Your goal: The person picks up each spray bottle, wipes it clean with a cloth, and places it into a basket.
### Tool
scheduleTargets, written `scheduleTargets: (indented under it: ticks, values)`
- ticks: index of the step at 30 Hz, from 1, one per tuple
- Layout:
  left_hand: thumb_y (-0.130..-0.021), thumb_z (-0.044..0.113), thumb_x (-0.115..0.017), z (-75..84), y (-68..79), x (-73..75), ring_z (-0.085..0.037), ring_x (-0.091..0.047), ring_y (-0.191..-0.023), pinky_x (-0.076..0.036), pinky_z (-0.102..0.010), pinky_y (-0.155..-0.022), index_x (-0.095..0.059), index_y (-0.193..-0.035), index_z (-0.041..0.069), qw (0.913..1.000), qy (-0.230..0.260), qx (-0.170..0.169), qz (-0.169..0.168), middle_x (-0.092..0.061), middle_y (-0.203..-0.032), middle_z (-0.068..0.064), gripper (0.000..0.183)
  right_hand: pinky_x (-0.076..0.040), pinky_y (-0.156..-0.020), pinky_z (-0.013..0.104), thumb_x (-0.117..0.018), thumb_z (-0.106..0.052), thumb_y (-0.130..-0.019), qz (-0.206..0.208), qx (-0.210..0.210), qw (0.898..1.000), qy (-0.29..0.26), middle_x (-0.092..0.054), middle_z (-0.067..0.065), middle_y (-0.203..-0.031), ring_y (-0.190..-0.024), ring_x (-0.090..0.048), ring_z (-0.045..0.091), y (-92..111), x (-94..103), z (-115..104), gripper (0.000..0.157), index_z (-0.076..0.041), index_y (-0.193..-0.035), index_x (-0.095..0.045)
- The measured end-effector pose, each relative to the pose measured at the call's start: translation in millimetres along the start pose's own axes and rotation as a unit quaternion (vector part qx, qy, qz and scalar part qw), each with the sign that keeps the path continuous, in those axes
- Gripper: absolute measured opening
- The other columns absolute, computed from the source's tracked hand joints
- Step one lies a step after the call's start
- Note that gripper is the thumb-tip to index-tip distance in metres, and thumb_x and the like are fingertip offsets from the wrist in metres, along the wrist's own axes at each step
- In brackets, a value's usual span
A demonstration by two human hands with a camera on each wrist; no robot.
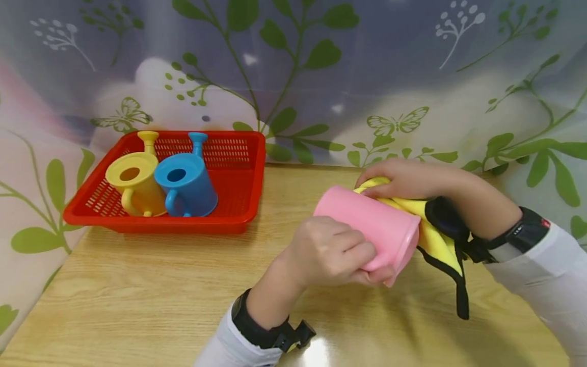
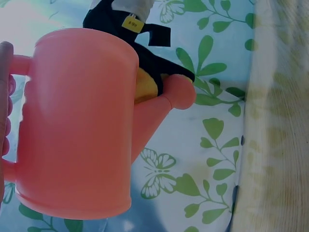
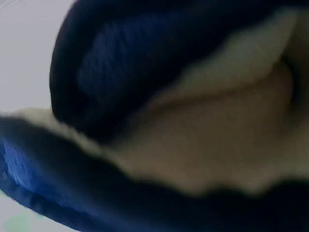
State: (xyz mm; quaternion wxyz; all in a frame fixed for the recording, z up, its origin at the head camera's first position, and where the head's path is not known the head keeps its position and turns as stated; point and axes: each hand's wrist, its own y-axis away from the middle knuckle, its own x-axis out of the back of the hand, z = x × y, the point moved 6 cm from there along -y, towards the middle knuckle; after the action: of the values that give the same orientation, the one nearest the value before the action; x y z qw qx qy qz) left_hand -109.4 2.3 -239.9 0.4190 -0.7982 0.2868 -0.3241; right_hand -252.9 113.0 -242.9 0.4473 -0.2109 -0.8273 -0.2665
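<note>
A pink watering can [image 1: 371,219] is held tilted above the table by my left hand [image 1: 327,252], whose fingers curl around its handle. In the left wrist view the can [image 2: 79,125] fills much of the frame, and its spout [image 2: 153,118] points toward the upper right. My right hand [image 1: 408,178] grips a yellow cloth [image 1: 433,237] with a black border against the far side of the can; the can partly hides the cloth. Close to the lens in the right wrist view, the blurred cloth [image 3: 116,63] covers most of the frame, and the fingers cannot be made out.
On the left of the wooden table [image 1: 151,290] stands a red plastic basket [image 1: 238,196]. Inside it are a yellow watering can [image 1: 144,191] and a blue watering can [image 1: 197,188], side by side. A leaf-patterned curtain [image 1: 284,76] hangs behind the table.
</note>
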Motion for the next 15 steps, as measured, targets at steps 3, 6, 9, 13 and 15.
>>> scheduleTargets:
  ticks: [3,6,9,13,15]
  values:
    - [-0.079,0.045,-0.060,0.2,-1.3,0.1,0.001,-0.035,-0.044,-0.030,-0.011,-0.043,-0.047,-0.059,0.023,1.0000,-0.004,-0.004,0.001,-0.039,-0.049,0.015,0.032,-0.043,-0.082,0.039,-0.054,-0.029,-0.091,-0.007,0.001,1.000,0.001,-0.061,0.002,-0.107,-0.097,-0.051,0.017,-8,1.1,-1,0.023,-0.016,-0.109,-0.060]
    - [-0.079,0.045,-0.060,1.4,-2.4,-0.1,0.001,-0.035,-0.044,-0.030,-0.011,-0.044,-0.046,-0.059,0.023,0.9999,-0.004,-0.009,0.003,-0.039,-0.049,0.015,0.033,-0.043,-0.083,0.040,-0.053,-0.029,-0.091,-0.015,0.002,1.000,0.001,-0.061,0.003,-0.108,-0.097,-0.052,0.017,-14,0.0,0,0.025,-0.015,-0.111,-0.060]
    - [-0.079,0.045,-0.059,2.4,-3.2,-0.4,0.001,-0.034,-0.044,-0.030,-0.011,-0.044,-0.045,-0.059,0.023,0.9999,-0.004,-0.012,0.003,-0.039,-0.049,0.015,0.033,-0.043,-0.084,0.041,-0.054,-0.028,-0.091,-0.021,0.004,1.000,-0.004,-0.060,0.004,-0.109,-0.098,-0.051,0.018,-17,-1.0,0,0.026,-0.014,-0.112,-0.060]
    - [-0.079,0.044,-0.059,2.8,-4.5,-0.2,0.001,-0.033,-0.044,-0.028,-0.011,-0.043,-0.043,-0.058,0.023,0.9999,-0.001,-0.009,0.008,-0.038,-0.048,0.014,0.034,-0.043,-0.084,0.041,-0.054,-0.027,-0.091,-0.017,0.005,1.000,-0.009,-0.061,0.004,-0.108,-0.096,-0.052,0.017,-21,-0.3,-1,0.025,-0.013,-0.110,-0.060]
    - [-0.079,0.043,-0.059,3.2,-4.9,0.0,0.001,-0.032,-0.044,-0.027,-0.012,-0.043,-0.044,-0.057,0.022,0.9999,0.007,-0.006,0.014,-0.037,-0.048,0.014,0.034,-0.043,-0.083,0.040,-0.054,-0.026,-0.090,-0.014,0.008,1.000,-0.010,-0.061,0.003,-0.107,-0.095,-0.052,0.017,-23,-0.6,-1,0.024,-0.014,-0.109,-0.060]
